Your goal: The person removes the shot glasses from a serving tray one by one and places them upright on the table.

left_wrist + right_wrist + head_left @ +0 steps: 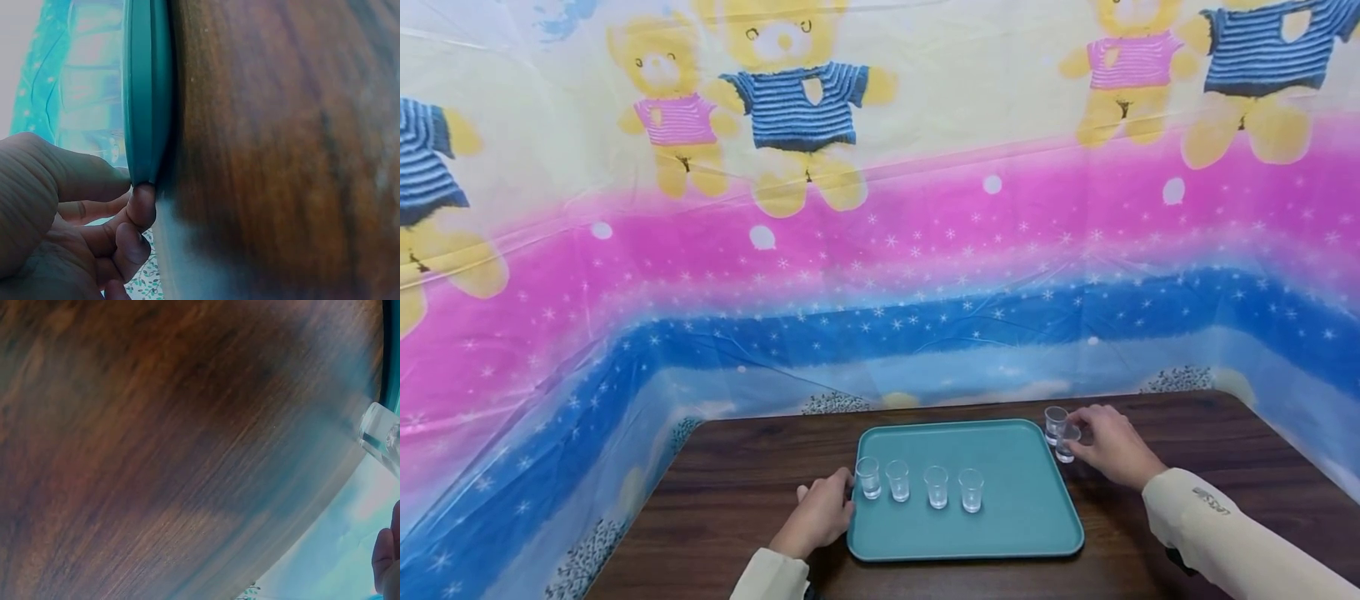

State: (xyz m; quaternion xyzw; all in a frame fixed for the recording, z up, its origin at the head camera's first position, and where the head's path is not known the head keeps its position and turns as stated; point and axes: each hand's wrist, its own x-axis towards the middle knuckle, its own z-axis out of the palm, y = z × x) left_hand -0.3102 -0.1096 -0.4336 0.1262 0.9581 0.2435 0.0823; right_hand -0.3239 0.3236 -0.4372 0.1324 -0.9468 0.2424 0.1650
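Observation:
A teal tray (1022,521) lies on the table with a row of several small clear shot glasses (936,487) upright in its left half. At its left edge, my left hand (824,512) pinches the rim; in the left wrist view the thumb and a fingertip meet at the tray's edge (147,100). Right of the tray, my right hand (1114,447) holds a shot glass (1064,447) between thumb and fingers. Just behind that one stands another shot glass (1055,423). The right wrist view catches a glass base (379,431) and some fingers (384,553) at its edge.
The dark wood table (737,492) has rounded back corners. Behind and around it hangs a printed cloth (925,317) with teddy bears and pink and blue bands, meeting the table's back edge.

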